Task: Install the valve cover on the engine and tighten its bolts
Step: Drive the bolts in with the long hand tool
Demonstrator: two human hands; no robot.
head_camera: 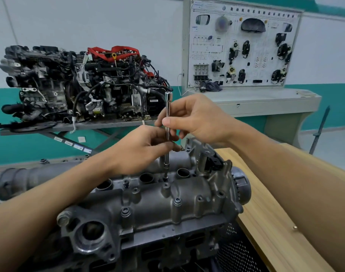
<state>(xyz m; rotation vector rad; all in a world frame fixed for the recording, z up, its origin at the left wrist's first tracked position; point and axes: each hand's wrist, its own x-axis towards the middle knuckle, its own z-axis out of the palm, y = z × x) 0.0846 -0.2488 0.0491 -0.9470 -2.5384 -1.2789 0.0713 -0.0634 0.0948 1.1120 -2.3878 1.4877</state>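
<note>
The valve cover point(148, 205) sits on the engine point(167, 250), bolts point(177, 201) placed. Left hand point(140, 148) and right hand point(197, 118) both pinch an upright socket extension point(168, 114) on a central bolt point(165, 178), probably hand-tightening; others remain.

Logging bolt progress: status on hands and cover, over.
Left hand and right hand pinch the upright extension bar. Its tip meets the valve cover, mid-top. Nothing blocking.
</note>
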